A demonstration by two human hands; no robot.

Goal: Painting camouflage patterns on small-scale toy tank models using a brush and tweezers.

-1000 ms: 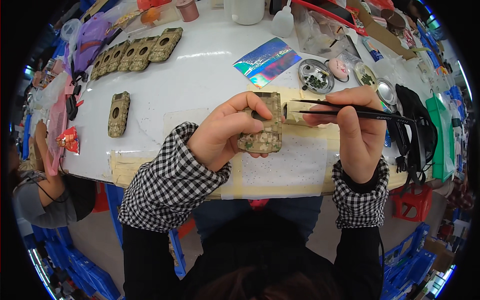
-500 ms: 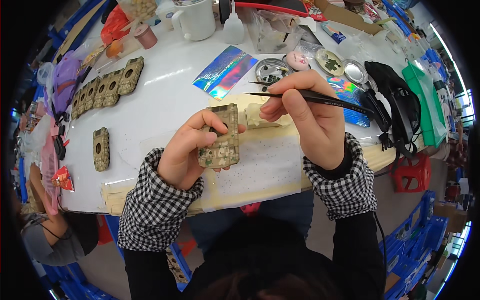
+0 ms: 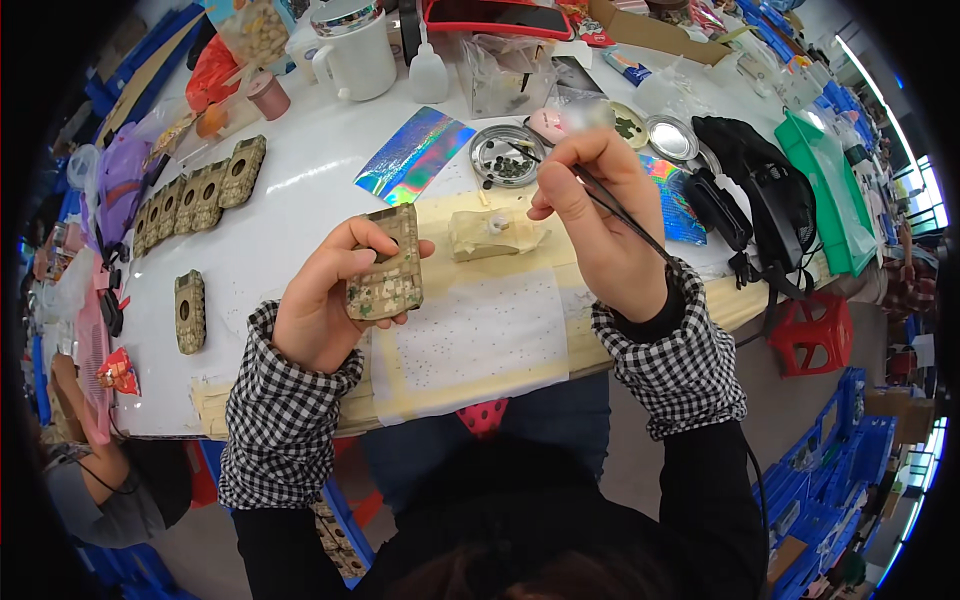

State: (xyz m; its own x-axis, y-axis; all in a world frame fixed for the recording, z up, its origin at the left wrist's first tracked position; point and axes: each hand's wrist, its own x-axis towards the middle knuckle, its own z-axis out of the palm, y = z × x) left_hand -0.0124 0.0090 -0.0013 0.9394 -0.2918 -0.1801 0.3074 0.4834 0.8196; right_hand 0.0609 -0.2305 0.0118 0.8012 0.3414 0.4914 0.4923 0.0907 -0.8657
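My left hand [image 3: 322, 295] is closed around a camouflage-patterned toy tank hull [image 3: 392, 280], tilted above the table, its thumb and index finger at the hull's side. A pair of black tweezers [image 3: 632, 222] lies in the grip of my right hand [image 3: 607, 225], tips pointing up and left. Those tips are close to a round metal dish [image 3: 477, 172] with small dark parts [image 3: 503, 160] inside. Whether the tips pinch a part is too small to tell. Between my hands sits a block wrapped in yellowish tape [image 3: 475, 240], a pale lump on top.
Camouflage hulls [image 3: 207, 200] stand in a row at the left, with a single hull [image 3: 189, 318] nearer. A dotted white sheet [image 3: 480, 340] covers the front edge. Farther back are a white mug [image 3: 358, 60], a squeeze bottle [image 3: 428, 78] and a shiny foil sheet [image 3: 412, 155].
The tweezers have turned and moved away from the hull toward the dish. My left hand and the hull appear lower and farther left; the whole view has shifted a little.
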